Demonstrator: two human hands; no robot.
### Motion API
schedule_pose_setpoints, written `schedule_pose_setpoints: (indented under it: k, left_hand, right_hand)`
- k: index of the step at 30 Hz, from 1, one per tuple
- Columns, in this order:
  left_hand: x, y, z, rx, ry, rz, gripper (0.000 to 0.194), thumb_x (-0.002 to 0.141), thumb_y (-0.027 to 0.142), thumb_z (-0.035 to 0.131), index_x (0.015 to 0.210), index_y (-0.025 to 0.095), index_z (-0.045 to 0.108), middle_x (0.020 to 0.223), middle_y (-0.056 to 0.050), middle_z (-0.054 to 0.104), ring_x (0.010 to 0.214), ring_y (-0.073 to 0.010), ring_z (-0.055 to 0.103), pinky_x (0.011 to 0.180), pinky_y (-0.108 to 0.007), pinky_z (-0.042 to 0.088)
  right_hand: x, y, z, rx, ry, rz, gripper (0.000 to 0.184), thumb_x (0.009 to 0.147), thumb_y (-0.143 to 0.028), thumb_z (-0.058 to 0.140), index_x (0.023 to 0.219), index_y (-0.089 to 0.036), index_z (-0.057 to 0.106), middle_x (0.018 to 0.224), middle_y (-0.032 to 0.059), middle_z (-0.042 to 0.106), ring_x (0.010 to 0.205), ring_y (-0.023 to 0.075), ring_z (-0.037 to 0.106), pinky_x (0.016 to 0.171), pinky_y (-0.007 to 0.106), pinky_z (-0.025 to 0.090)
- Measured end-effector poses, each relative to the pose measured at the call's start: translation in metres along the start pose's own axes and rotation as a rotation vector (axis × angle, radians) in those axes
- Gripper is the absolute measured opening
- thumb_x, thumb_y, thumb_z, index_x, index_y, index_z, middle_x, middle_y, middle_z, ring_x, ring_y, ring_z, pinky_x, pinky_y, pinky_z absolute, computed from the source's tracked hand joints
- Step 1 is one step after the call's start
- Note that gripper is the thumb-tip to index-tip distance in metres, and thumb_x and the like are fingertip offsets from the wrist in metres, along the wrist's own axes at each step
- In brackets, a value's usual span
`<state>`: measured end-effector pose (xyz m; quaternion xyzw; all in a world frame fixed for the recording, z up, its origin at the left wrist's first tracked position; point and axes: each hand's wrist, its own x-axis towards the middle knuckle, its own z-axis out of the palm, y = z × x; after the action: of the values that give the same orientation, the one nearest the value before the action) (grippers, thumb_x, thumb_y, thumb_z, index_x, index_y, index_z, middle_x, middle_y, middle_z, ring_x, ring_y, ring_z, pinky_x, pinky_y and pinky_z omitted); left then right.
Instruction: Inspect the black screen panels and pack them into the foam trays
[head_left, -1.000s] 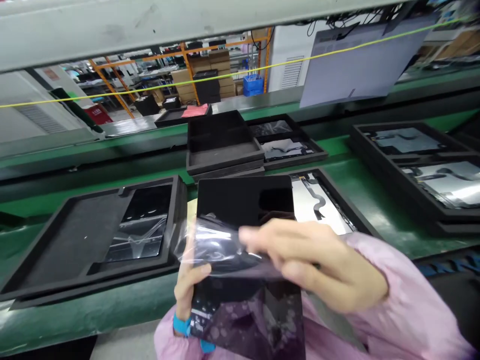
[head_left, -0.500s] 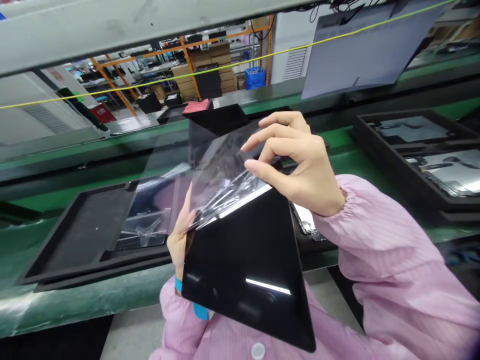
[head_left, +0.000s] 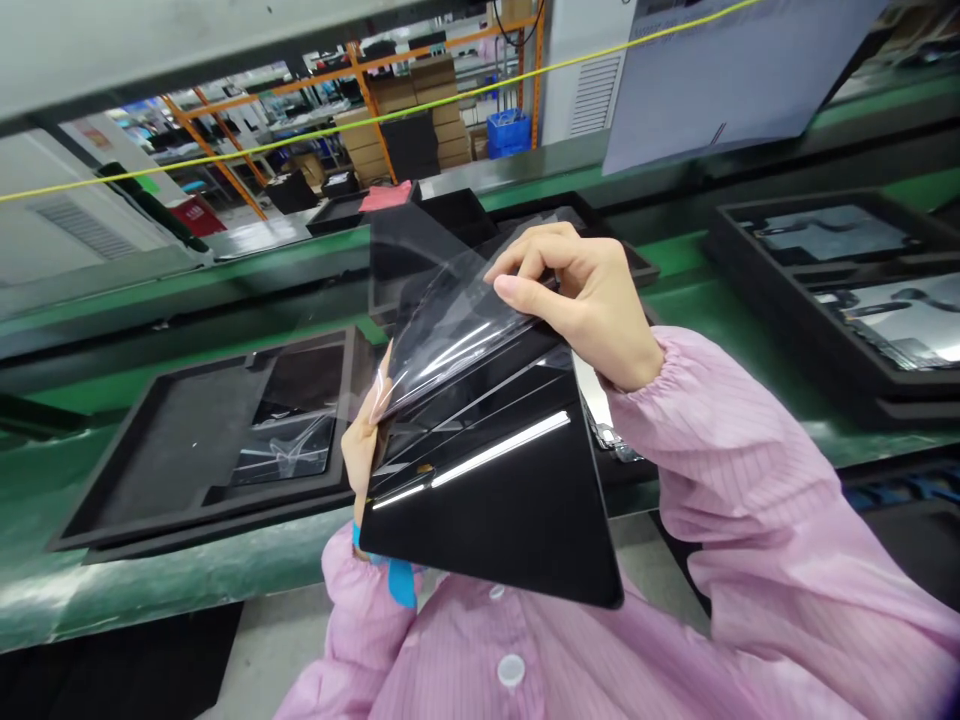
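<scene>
In front of my body, a glossy black screen panel (head_left: 495, 500) tilts toward me, with ceiling lights mirrored on it. My left hand (head_left: 365, 435) grips the panel by its left edge, its fingers partly behind the panel and under film. My right hand (head_left: 581, 295) pinches a clear plastic film (head_left: 450, 335) between thumb and fingertips near the panel's upper right. That film is bent up off the panel's upper part and creased with bright reflections. Where its lower edge meets the panel I cannot tell exactly.
On the green bench, a black foam tray (head_left: 165, 440) at left holds a dark film-covered panel (head_left: 289, 440). More foam trays (head_left: 795, 300) with metallic screen parts stand at right. A yellow cord (head_left: 465, 95) crosses above the bench; a white sheet (head_left: 720, 90) hangs at the back.
My right hand has come down slightly, and its fingers have closed more on the film. The film now bows lower over the panel. The panel's lower edge has risen in view.
</scene>
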<state>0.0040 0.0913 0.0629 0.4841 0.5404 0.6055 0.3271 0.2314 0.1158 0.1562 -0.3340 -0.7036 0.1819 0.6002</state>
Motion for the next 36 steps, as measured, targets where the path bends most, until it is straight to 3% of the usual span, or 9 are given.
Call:
schedule_pose_setpoints:
  k: [6, 12, 17, 22, 25, 29, 36]
  left_hand:
    - [0.009, -0.012, 0.001, 0.089, -0.004, 0.025, 0.021, 0.073, 0.035, 0.063, 0.088, 0.023, 0.071, 0.105, -0.001, 0.071, 0.111, -0.0263, 0.061, 0.109, -0.044, 0.037]
    - [0.005, -0.008, 0.006, 0.056, -0.213, 0.226, 0.030, 0.084, 0.030, 0.053, 0.110, 0.025, 0.066, 0.131, 0.003, 0.058, 0.127, -0.0200, 0.048, 0.112, -0.033, 0.033]
    - [-0.004, -0.001, 0.009, 0.057, -0.154, 0.266, 0.023, 0.082, 0.026, 0.055, 0.101, 0.024, 0.069, 0.126, 0.003, 0.062, 0.124, -0.0206, 0.052, 0.113, -0.035, 0.034]
    - [-0.027, 0.036, 0.019, 0.093, -0.097, 0.216, 0.033, 0.088, 0.025, 0.052, 0.119, 0.029, 0.060, 0.136, 0.009, 0.053, 0.133, -0.0154, 0.040, 0.117, -0.032, 0.024]
    - [-0.034, 0.051, 0.029, 0.024, -0.078, 0.138, 0.039, 0.089, 0.023, 0.048, 0.128, 0.027, 0.054, 0.141, 0.009, 0.047, 0.136, -0.0142, 0.034, 0.115, -0.029, 0.028]
    - [-0.034, 0.053, 0.035, -0.121, -0.118, 0.058, 0.041, 0.088, 0.024, 0.047, 0.129, 0.029, 0.050, 0.145, 0.011, 0.042, 0.139, -0.0145, 0.029, 0.113, -0.030, 0.030]
    - [-0.031, 0.061, 0.035, -0.342, -0.248, -0.114, 0.047, 0.091, 0.022, 0.040, 0.138, 0.025, 0.036, 0.152, 0.008, 0.029, 0.141, -0.0123, 0.025, 0.112, -0.026, 0.027]
  right_hand:
    - [0.000, 0.010, -0.001, 0.051, -0.012, 0.045, 0.027, 0.074, -0.014, 0.063, 0.052, -0.016, 0.048, 0.073, 0.0005, 0.065, 0.080, 0.0155, 0.055, 0.076, 0.032, 0.041]
    - [-0.001, 0.014, -0.001, 0.060, -0.012, 0.068, 0.026, 0.074, -0.014, 0.063, 0.052, -0.017, 0.049, 0.073, 0.0006, 0.065, 0.080, 0.0155, 0.055, 0.078, 0.032, 0.040]
    - [-0.002, 0.021, -0.002, 0.118, -0.010, 0.091, 0.025, 0.073, -0.015, 0.063, 0.052, -0.016, 0.050, 0.072, 0.0016, 0.063, 0.077, 0.0147, 0.057, 0.076, 0.031, 0.041]
    - [-0.003, 0.037, -0.006, 0.267, -0.041, 0.033, 0.026, 0.075, -0.015, 0.062, 0.051, -0.017, 0.051, 0.071, 0.0017, 0.063, 0.076, 0.0123, 0.057, 0.074, 0.028, 0.042]
    - [-0.003, 0.046, -0.008, 0.330, -0.047, 0.012, 0.023, 0.075, -0.013, 0.062, 0.053, -0.017, 0.055, 0.075, 0.0024, 0.065, 0.076, 0.0113, 0.058, 0.074, 0.027, 0.041]
    - [-0.002, 0.050, -0.007, 0.356, -0.021, -0.004, 0.022, 0.074, -0.015, 0.066, 0.055, -0.016, 0.056, 0.075, 0.0013, 0.066, 0.075, 0.0105, 0.058, 0.073, 0.027, 0.041]
    - [-0.002, 0.048, -0.003, 0.320, -0.055, -0.005, 0.031, 0.073, -0.026, 0.071, 0.054, -0.016, 0.049, 0.067, -0.0036, 0.059, 0.076, 0.0087, 0.057, 0.087, 0.030, 0.040]
